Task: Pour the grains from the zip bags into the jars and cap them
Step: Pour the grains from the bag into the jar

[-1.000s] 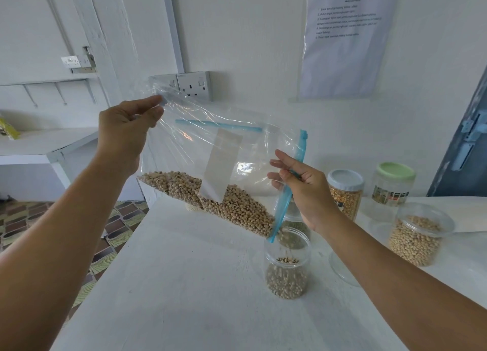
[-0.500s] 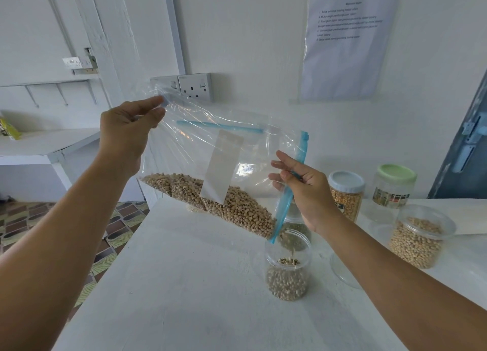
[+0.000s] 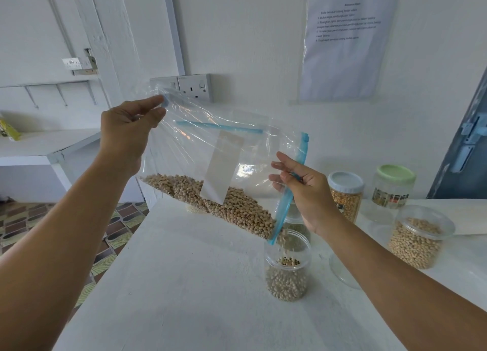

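Note:
A clear zip bag (image 3: 229, 150) with a blue zip edge and a white label hangs tilted over the table, its lower edge heaped with pale black-eyed beans (image 3: 232, 208). My left hand (image 3: 126, 131) pinches the bag's upper left corner. My right hand (image 3: 303, 189) grips the blue zip edge on the right. Beans fall from the bag's low corner into an open clear jar (image 3: 287, 269), which is roughly half full.
On the white table (image 3: 184, 284) at the right stand an uncapped jar of beans (image 3: 419, 237), a grey-capped jar of corn (image 3: 345, 195), a green-capped jar (image 3: 392, 189) and a loose clear lid (image 3: 345, 274). Another jar (image 3: 296, 224) stands behind the open one. The table's left edge drops to tiled floor.
The bean level in the open jar has risen a little as beans keep falling. Both hands hold the bag in nearly the same place.

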`<state>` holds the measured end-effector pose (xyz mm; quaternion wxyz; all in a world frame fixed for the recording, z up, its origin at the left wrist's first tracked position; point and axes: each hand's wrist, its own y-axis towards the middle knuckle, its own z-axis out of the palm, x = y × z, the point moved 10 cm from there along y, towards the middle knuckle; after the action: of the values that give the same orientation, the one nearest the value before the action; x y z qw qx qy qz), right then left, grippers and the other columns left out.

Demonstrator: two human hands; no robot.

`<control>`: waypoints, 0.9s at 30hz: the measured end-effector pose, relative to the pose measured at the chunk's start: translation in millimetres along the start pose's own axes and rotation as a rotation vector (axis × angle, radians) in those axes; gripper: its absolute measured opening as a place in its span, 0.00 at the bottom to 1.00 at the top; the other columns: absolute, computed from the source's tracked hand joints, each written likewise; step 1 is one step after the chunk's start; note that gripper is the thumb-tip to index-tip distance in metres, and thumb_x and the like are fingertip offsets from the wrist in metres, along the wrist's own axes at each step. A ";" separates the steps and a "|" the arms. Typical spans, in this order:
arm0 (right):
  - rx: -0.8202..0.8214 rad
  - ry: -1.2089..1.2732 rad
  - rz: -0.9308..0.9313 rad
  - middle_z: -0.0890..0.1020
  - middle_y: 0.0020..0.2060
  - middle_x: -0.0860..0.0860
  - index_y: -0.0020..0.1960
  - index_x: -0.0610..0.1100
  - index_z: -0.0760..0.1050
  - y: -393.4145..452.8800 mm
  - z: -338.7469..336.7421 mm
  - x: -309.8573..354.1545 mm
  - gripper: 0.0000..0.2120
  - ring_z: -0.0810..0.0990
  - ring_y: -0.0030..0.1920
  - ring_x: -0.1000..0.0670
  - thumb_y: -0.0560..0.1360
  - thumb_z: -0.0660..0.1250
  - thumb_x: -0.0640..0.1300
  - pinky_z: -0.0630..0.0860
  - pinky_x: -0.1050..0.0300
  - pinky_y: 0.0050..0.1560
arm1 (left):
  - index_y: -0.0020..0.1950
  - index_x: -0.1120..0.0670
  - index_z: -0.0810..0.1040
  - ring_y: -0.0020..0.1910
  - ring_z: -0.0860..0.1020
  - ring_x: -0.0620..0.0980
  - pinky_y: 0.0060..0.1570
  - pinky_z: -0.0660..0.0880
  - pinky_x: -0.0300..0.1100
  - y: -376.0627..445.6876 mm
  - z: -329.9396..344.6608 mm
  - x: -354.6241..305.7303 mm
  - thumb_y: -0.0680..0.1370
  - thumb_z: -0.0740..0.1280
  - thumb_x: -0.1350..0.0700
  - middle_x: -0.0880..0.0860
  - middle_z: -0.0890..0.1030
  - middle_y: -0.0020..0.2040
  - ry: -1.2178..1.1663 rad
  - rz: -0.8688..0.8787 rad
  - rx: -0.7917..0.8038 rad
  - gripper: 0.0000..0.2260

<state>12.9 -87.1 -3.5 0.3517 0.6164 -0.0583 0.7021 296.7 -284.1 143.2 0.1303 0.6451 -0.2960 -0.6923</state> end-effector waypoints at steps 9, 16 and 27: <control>-0.003 0.007 0.003 0.85 0.60 0.48 0.67 0.49 0.80 -0.2 -1.7 -0.6 0.20 0.86 0.56 0.45 0.83 0.63 0.30 0.82 0.53 0.59 | 0.59 0.52 0.85 0.39 0.78 0.40 0.53 0.76 0.33 2.9 1.5 0.6 0.77 0.75 0.62 0.49 0.85 0.48 -0.012 0.007 -0.004 0.12; -0.003 -0.001 -0.004 0.85 0.61 0.48 0.67 0.49 0.80 -0.7 -3.2 -0.5 0.20 0.86 0.57 0.44 0.83 0.63 0.31 0.82 0.54 0.59 | 0.57 0.50 0.85 0.41 0.80 0.40 0.53 0.76 0.33 2.4 2.5 -1.7 0.77 0.75 0.63 0.50 0.85 0.49 -0.020 0.014 0.002 0.11; -0.010 0.030 0.009 0.85 0.60 0.49 0.66 0.49 0.81 -1.0 -4.2 -4.6 0.19 0.86 0.57 0.44 0.83 0.63 0.31 0.82 0.54 0.59 | 0.56 0.50 0.85 0.42 0.80 0.39 0.52 0.77 0.33 0.6 5.1 -3.9 0.78 0.74 0.64 0.47 0.86 0.49 -0.040 0.013 0.009 0.11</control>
<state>10.0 -86.2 -9.0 0.3522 0.6038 -0.0593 0.7127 292.1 -281.1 146.7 0.1258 0.6297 -0.3057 -0.7029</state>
